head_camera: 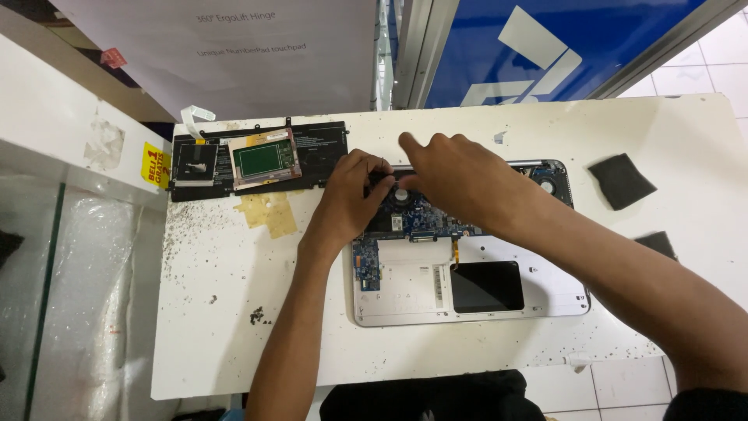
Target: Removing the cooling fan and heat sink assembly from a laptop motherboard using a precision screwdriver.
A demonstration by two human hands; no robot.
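Observation:
An opened silver laptop base (405, 300) lies on the white table (234, 312), its blue circuit board (366, 261) and black touchpad underside (487, 286) exposed. My left hand (351, 195) rests on the board's upper left, fingers curled on a small dark part near the fan. My right hand (456, 175) lies over the fan area by the hinge edge, index finger stretched toward the rear. What the fingers pinch is hidden.
A flat black battery pack (202, 168) with a green board (265, 158) on it lies at the table's rear left, near yellowed tape (273, 212). Two black pads (621, 180) (656, 243) sit at the right. A blue panel stands behind. Dark specks dot the tabletop.

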